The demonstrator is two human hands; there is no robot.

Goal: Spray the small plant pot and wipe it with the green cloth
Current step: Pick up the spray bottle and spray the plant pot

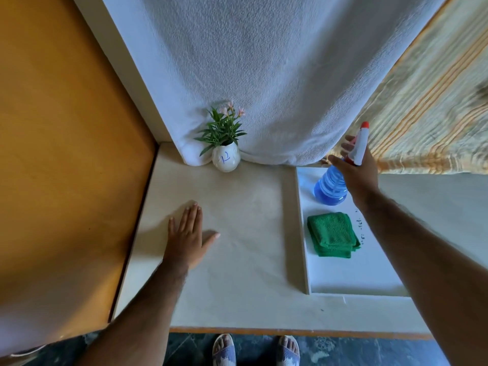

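A small white plant pot (226,160) with blue marks and green leaves stands at the back of the cream table, against a white towel. To its right a blue spray bottle (331,188) with a white and red head stands on a white board (351,276). My right hand (355,171) is wrapped around the bottle's neck. A folded green cloth (332,234) lies on the board just in front of the bottle. My left hand (188,237) lies flat on the table, fingers apart, holding nothing, well in front of the pot.
A white towel (264,75) hangs behind the pot. An orange wooden panel (60,154) borders the table on the left. A striped cloth (433,101) hangs at the right. The table's front edge (290,332) is near my sandalled feet.
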